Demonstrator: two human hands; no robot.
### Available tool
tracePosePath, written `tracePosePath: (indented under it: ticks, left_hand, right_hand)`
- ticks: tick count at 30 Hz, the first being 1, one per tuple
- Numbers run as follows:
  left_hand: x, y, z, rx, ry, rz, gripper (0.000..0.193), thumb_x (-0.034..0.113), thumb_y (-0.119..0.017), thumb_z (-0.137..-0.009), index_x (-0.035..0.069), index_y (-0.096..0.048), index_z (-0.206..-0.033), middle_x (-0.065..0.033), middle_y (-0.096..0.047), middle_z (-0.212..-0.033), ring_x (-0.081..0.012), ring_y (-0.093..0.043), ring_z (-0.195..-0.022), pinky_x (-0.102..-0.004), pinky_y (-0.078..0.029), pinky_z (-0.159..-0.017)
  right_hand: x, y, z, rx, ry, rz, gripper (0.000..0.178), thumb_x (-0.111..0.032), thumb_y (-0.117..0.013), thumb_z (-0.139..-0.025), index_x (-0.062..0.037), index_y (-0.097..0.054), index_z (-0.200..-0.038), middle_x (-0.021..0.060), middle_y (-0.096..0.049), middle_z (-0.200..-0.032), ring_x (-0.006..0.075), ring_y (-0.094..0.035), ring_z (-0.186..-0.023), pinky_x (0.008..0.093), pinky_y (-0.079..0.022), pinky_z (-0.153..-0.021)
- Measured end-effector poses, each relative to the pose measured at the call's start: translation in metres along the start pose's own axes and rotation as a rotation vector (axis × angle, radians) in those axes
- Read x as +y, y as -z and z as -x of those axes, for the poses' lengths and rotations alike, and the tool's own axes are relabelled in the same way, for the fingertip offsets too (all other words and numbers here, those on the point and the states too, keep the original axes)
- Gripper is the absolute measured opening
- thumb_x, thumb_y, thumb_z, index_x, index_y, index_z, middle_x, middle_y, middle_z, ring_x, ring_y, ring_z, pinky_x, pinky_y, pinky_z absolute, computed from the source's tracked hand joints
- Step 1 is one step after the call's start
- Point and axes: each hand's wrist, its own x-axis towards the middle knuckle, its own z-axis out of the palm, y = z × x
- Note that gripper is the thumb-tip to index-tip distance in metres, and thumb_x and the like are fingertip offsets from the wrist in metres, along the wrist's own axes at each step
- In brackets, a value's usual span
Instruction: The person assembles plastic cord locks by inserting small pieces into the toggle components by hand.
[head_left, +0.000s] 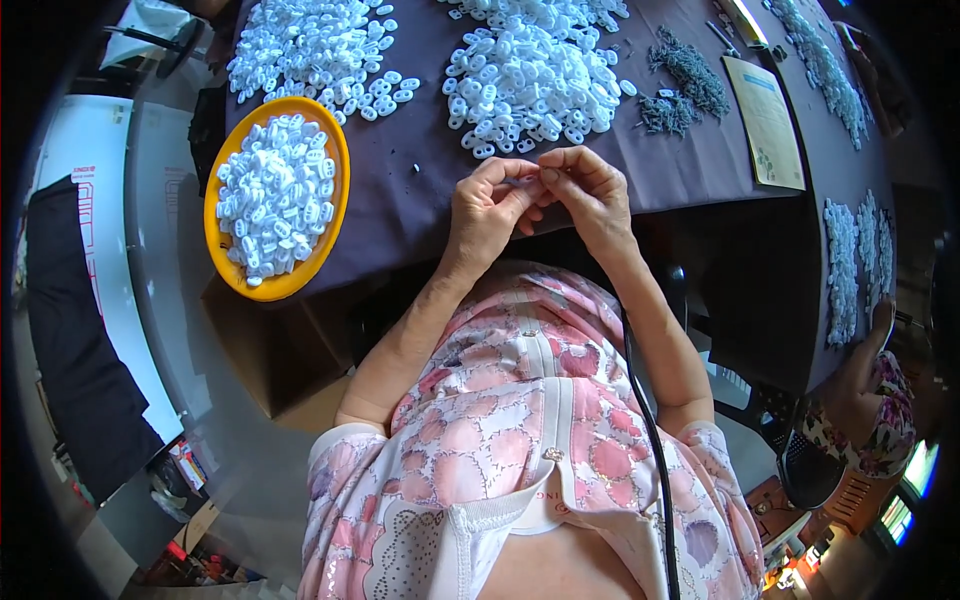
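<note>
My left hand and my right hand meet at the near edge of the dark-covered table, with fingertips pinched together. A small pale bit shows between the left fingers, but its kind is hidden. What the right fingertips pinch is too small to make out. Just beyond my hands lies a large heap of small white oval plastic pieces with holes. Off to the left, an orange oval tray is filled with similar white pieces. A pile of small grey screws lies to the right of the heap.
Another heap of white pieces covers the far left of the table. A tan paper packet lies at the right. On the right-hand table are rows of white pieces, near another person's arm. A black cable runs down my front.
</note>
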Motion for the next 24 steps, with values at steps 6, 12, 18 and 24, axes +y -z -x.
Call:
tracePosePath:
  ticks: [6,12,18,24]
  left_hand:
    - [-0.003,0.006,-0.009,0.212,-0.544,-1.089,0.008,0.004,-0.061,-0.074,0.004,-0.06,-0.082,-0.0103,-0.049,-0.083,-0.0281,-0.058,-0.064,-0.0365,-0.05,-0.052]
    - [0.009,-0.002,-0.006,0.257,-0.528,-1.079,0.005,0.009,-0.063,-0.074,0.006,-0.059,-0.077,-0.0077,-0.05,-0.086,-0.0249,-0.059,-0.068,-0.0352,-0.049,-0.053]
    - [0.002,-0.005,-0.03,0.31,-0.554,-1.212,0.006,0.012,-0.064,-0.074,0.008,-0.059,-0.076,-0.007,-0.05,-0.085,-0.0239,-0.059,-0.068,-0.0339,-0.049,-0.052]
    - [0.0,-0.006,-0.035,0.342,-0.482,-1.185,0.011,0.014,-0.065,-0.075,0.01,-0.062,-0.084,-0.0058,-0.053,-0.085,-0.026,-0.06,-0.07,-0.0373,-0.049,-0.058]
  right_hand:
    - [-0.006,0.005,-0.001,0.045,0.035,0.187,0.01,-0.001,-0.055,-0.085,-0.002,-0.059,-0.095,-0.0008,-0.058,-0.075,0.0058,-0.056,-0.067,0.0189,-0.045,-0.06]
    - [-0.004,0.024,0.003,0.093,0.024,0.223,0.01,-0.001,-0.056,-0.085,-0.0015,-0.059,-0.095,-0.0005,-0.058,-0.076,0.0056,-0.056,-0.067,0.0181,-0.045,-0.06]
    - [-0.002,0.024,0.003,0.098,0.057,0.237,0.009,-0.001,-0.055,-0.086,-0.0022,-0.059,-0.094,-0.0008,-0.058,-0.078,0.0051,-0.056,-0.067,0.0177,-0.045,-0.061]
    - [-0.003,0.022,0.003,0.098,0.083,0.251,0.008,0.0,-0.054,-0.084,-0.0017,-0.058,-0.091,-0.0003,-0.058,-0.075,0.0059,-0.056,-0.066,0.0191,-0.047,-0.06]
